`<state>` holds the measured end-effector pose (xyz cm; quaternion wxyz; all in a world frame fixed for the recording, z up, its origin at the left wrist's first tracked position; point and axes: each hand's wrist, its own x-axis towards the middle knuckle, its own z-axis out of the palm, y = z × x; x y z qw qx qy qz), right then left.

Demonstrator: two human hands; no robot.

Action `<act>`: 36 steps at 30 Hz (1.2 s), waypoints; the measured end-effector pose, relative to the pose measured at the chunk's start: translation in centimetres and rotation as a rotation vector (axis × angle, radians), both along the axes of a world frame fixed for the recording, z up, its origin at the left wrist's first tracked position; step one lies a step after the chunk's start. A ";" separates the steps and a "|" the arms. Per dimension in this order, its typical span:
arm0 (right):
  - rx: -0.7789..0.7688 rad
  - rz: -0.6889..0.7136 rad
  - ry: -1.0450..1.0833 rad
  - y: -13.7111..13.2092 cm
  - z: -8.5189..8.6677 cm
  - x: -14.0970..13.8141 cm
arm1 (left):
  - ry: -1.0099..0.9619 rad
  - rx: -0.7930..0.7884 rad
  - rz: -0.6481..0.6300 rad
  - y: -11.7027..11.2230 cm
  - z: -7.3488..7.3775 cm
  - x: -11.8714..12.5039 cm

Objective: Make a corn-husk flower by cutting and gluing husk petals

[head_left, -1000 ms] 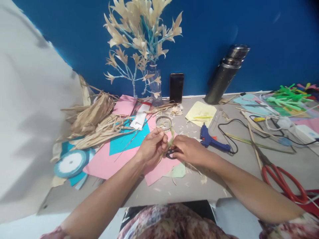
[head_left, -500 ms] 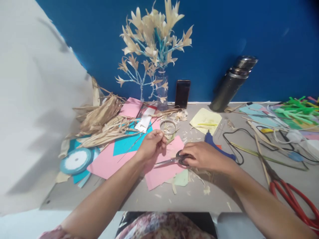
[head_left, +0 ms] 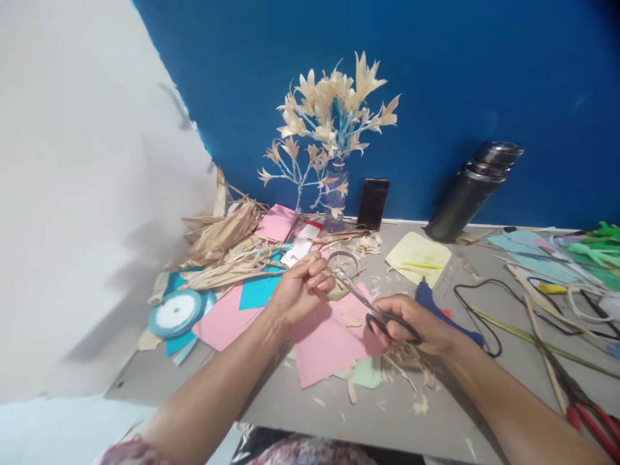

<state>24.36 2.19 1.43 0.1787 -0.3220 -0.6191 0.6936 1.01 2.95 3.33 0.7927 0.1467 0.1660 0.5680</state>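
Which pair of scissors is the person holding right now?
The black-handled scissors, gripped in the right hand. The other pair, the red-handled scissors, lies at the picture's lower right, in neither hand.

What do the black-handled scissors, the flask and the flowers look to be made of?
Black-handled scissors: shiny silver blades, likely steel; smooth handles, probably plastic.
Flask: probably metal with a dark coating, judging by the silvery, reflective cap.
Flowers: matte cream petals, thin with curling tips, perhaps dried husk or paper; the look leaves that open.
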 end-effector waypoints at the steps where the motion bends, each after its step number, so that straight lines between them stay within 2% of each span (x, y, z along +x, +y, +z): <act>1: -0.009 0.040 0.015 -0.1 0.0 -0.1 | -0.001 0.007 0.008 0.0 0.0 0.0; 4: -0.029 0.099 0.036 -0.4 -0.3 -0.3 | -0.012 0.025 0.010 -0.1 0.1 -0.1; 9: -0.092 0.047 0.089 -0.4 -1.2 -0.6 | -0.018 0.033 -0.031 -0.4 0.0 0.2; 14: -0.109 0.006 0.109 -0.5 -1.2 -0.8 | 0.061 0.015 -0.033 -0.6 -0.1 0.9; 17: -0.126 -0.027 0.106 -0.8 -1.1 -1.2 | 0.084 0.038 -0.061 -1.0 -0.8 1.4; 20: -0.108 -0.133 0.133 -1.0 -0.9 -1.5 | 0.099 0.034 -0.162 -1.6 -1.8 2.3; 23: -0.018 -0.226 0.132 -0.8 -0.8 -1.4 | 0.137 0.009 -0.231 -2.0 -2.3 2.7; 26: 0.102 -0.288 -0.062 -0.3 -1.0 -1.3 | 0.186 0.026 -0.135 -1.5 -1.8 2.0; 29: 0.421 -0.325 -0.353 -0.1 -1.5 -1.6 | 0.201 0.055 -0.002 -0.5 -0.5 0.6; 32: 0.736 -0.287 -0.651 -0.3 -1.7 -2.0 | 0.223 0.090 0.064 -0.2 0.5 -0.3; 34: 0.783 -0.226 -0.774 -0.5 -1.6 -2.2 | 0.264 0.112 0.068 -0.3 0.7 -0.3; 36: 0.754 -0.171 -0.827 -0.6 -1.6 -2.3 | 0.318 0.130 0.065 -0.5 0.5 0.0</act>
